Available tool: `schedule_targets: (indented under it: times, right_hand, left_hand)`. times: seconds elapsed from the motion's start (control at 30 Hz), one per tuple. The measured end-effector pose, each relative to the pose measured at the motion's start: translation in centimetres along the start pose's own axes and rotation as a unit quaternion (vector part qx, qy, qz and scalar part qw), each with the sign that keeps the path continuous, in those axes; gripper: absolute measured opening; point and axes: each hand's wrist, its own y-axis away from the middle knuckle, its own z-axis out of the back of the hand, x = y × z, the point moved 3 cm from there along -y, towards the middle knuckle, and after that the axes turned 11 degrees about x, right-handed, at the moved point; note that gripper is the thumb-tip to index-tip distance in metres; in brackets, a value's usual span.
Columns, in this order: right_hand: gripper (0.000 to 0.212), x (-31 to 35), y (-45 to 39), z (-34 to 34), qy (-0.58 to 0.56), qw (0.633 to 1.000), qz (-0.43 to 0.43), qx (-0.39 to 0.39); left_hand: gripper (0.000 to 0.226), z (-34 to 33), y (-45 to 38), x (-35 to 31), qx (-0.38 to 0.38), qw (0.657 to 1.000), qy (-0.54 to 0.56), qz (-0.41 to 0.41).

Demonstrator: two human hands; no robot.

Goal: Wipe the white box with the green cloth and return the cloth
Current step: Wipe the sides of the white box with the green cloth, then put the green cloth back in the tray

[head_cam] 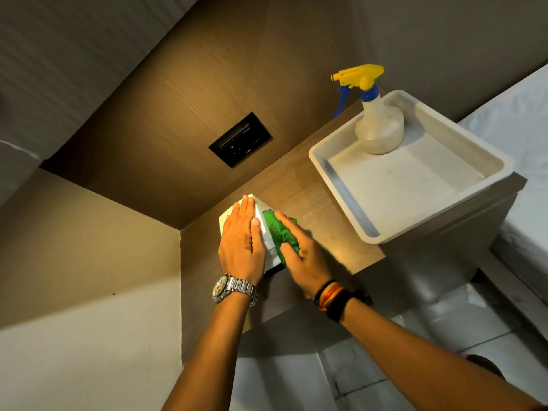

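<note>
A wooden shelf is seen set into a corner, with the white box stood on it near the wall. The box is plain and matt white, with sharp edges; only its top and one side face can be made out, the rest being covered by the two hands. A green cloth is pressed against the side face of the box. The cloth is bright green, fuzzy in texture, and bunched into a narrow strip.

The left hand is laid flat and open on top of the box, fingers together and stretched forward, nothing being gripped. The box lies directly beneath its palm. The right hand is spread over the cloth, fingers extended and the thumb tucked under the cloth's near end, so that the cloth is held between the hand and the box. The cloth lies under the fingers and shows past them on the left.

Beyond the right hand, well apart from it, a white tray is seen, with a spray bottle stood inside it.
</note>
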Motion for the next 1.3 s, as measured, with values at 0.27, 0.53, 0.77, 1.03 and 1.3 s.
schedule_targets:
  times: [0.27,0.53,0.77,1.03,1.3]
  right_hand:
    - [0.053,1.5,-7.0,0.6,-0.023,0.997,-0.073,0.018]
    - [0.073,0.3,-0.5,-0.7,0.108,0.993,0.022,0.048]
    - [0.074,1.1,4.2,0.5,0.219,0.972,0.036,0.073]
    - [0.071,11.3,1.5,10.9,0.285,0.955,0.082,0.01]
    - [0.063,8.5,-4.3,18.4,0.666,0.731,-0.125,0.084]
  left_hand:
    - [0.05,-0.1,0.0,0.0,-0.009,1.0,0.0,-0.007]
    - [0.055,-0.3,0.0,0.4,-0.014,1.0,-0.002,-0.028]
    - [0.055,0.4,-0.1,-0.2,0.022,0.999,-0.019,-0.016]
    - [0.051,1.4,-0.6,-0.9,0.081,0.996,-0.034,-0.005]
    - [0.056,-4.3,-3.7,-10.6,0.065,0.994,-0.056,-0.067]
